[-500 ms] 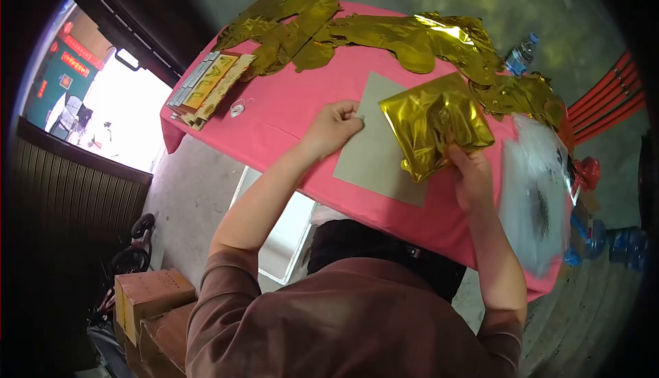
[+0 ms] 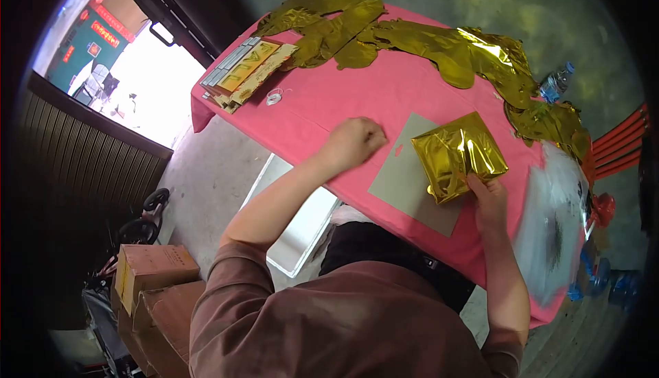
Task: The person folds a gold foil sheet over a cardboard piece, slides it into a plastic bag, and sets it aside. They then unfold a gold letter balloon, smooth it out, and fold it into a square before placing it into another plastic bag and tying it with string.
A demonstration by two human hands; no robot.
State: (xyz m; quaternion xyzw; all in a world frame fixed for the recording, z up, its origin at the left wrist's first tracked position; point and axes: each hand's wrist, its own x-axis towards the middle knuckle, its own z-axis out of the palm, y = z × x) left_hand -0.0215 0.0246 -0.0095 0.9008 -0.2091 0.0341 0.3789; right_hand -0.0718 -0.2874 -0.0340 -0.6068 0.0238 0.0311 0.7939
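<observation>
My right hand (image 2: 489, 203) pinches the lower edge of a folded gold foil piece (image 2: 460, 155), which is over a grey board (image 2: 398, 189) on the pink-covered table. Near the board's upper left edge is my left hand (image 2: 355, 143), its fingers curled; whatever they may hold is too small to make out. A small red mark (image 2: 399, 150) shows on the board. More gold foil shapes (image 2: 425, 42) are spread along the table's far edge.
A box of small packs (image 2: 240, 73) and a white roll (image 2: 274, 97) lie at the left of the pink table (image 2: 309, 107). Clear plastic bags (image 2: 552, 220) lie at the right, a water bottle (image 2: 556, 83) at the far right. Cardboard boxes (image 2: 154, 268) stand on the floor.
The view has shifted, so the table appears farther right and lower. My left hand has come off the board's edge, and the small red mark there is now uncovered. My right hand still holds the foil.
</observation>
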